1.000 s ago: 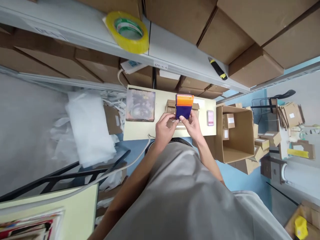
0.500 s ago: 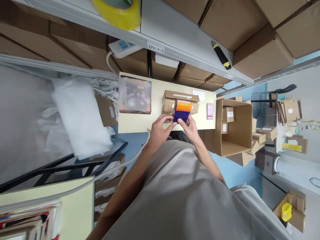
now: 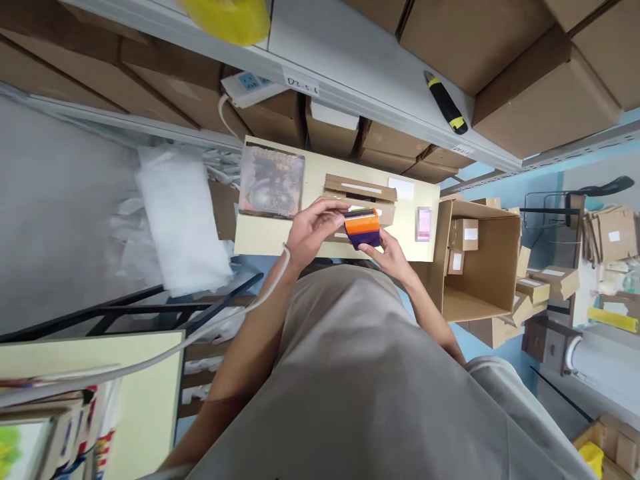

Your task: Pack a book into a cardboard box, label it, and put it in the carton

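A small purple-and-orange box (image 3: 363, 229) is held up above the near edge of the cream table (image 3: 320, 248). Its lower right corner rests in my right hand (image 3: 391, 257), thumb across the purple front. My left hand (image 3: 315, 230) grips the upper left side, fingers along the top edge and thumb by the orange part. Just behind it lies a brown cardboard carton (image 3: 387, 210) with a slot between its flaps, partly covered by the held box and my left fingers.
A dark printed square item in clear wrap (image 3: 273, 180) lies at the table's left. A pink card (image 3: 423, 225) and a white paper (image 3: 401, 189) are on the right. Beside the table stands a big open carton (image 3: 480, 267) holding small boxes. A box cutter (image 3: 446, 105) lies on the shelf above.
The purple-and-orange box has tipped so its top edge faces me. My left hand has moved up from its lower left corner to its upper left side.
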A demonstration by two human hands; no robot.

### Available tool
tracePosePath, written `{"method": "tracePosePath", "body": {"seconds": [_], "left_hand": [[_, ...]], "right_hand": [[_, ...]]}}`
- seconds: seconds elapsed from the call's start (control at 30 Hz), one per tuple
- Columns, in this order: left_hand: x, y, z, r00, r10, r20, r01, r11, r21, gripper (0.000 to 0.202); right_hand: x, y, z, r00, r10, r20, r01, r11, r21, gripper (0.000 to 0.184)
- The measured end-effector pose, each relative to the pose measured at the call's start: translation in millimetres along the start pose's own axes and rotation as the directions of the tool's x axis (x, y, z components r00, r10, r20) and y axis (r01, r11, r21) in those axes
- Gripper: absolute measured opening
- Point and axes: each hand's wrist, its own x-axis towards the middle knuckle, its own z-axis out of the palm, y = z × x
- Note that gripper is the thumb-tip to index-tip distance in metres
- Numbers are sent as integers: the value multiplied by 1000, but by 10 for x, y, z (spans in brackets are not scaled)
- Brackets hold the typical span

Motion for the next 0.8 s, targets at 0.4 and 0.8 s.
{"method": "tracePosePath", "body": {"seconds": [0.4,0.8], "left_hand": [[300,72,291,987,-151,54,141,978,151,47],[322,-345,374,944,-262,-200,288,951,110,40]], "right_hand": [[19,91,-636,982,13,188,33,970,-239,52],[382,8,-893,898,245,366,-180,963,-203,68]]}}
